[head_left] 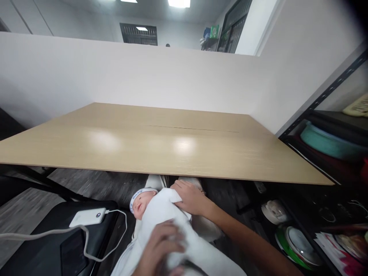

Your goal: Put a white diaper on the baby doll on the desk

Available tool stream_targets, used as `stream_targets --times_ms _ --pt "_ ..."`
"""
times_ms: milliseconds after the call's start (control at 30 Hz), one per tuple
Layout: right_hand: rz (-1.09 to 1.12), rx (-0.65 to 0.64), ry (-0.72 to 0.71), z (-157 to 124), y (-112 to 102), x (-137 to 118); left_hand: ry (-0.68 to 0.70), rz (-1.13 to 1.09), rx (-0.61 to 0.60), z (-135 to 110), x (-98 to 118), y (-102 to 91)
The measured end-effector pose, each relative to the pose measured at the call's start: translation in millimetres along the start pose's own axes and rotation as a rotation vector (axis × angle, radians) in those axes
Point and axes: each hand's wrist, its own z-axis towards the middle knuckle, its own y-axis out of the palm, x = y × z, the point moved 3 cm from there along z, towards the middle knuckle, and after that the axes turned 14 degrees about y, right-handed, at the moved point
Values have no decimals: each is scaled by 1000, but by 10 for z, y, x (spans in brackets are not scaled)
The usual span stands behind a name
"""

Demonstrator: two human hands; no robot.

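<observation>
A baby doll (140, 205) with a white lettered headband lies across the person's lap, its head toward the left. A white cloth (161, 211) wraps its body and spreads down over the legs. My right hand (189, 197) is at the cloth's upper right edge, fingers closed over a fold of it. Lower down, my left hand (161, 245) is over the front of the cloth, fingers bent and apart, their tips blurred by motion. A dark strip partly shows below the left hand, too blurred to name. The doll's arms and legs are hidden.
A wooden table (161, 149) stands just beyond the lap. On a black chair (43, 226) at left lie a white power bank (87, 217) with a cable (57, 232) and a dark phone-like slab (74, 251). Shelves at right hold a teal basin (330, 142) and lidded containers (301, 245).
</observation>
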Motion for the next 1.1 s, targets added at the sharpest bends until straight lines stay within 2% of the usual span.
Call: stream_targets --times_ms 67,100,167,233,300,367,433,533,633,733,900,1000,1100 --pt "171 85 13 -107 -161 -97 -120 204 260 -360 -5 -321" --pt "275 138 44 -180 -232 -120 -202 300 326 -515 -23 -450" --pt "489 258 134 -331 -340 -116 -387 413 271 -704 -126 -612" --pt "657 374 238 -449 -405 -52 -523 394 106 -708 -307 -683" --pt "739 459 326 -507 -460 62 -593 311 -6 -540 -530 -741" --pt "720 516 390 -504 -541 226 -612 226 -92 -239 -764 -814" --pt "593 545 424 -461 -657 431 -610 159 -200 123 -989 -886" --pt "305 509 440 -381 -841 772 -573 108 -304 636 -1284 -958" --pt "114 449 441 -345 -951 1107 -546 100 -387 972 -1555 -938" --pt "48 453 415 -359 -951 1402 -554 129 -426 1093 -1834 -902" --pt "10 466 440 -331 -817 1766 -508 373 -432 1000 -2341 -978" --pt "-24 462 431 -128 -808 1897 -460 505 -429 935 -2697 -1036" --pt "-18 424 402 271 -858 2065 -419 583 -447 966 -3128 -1051"
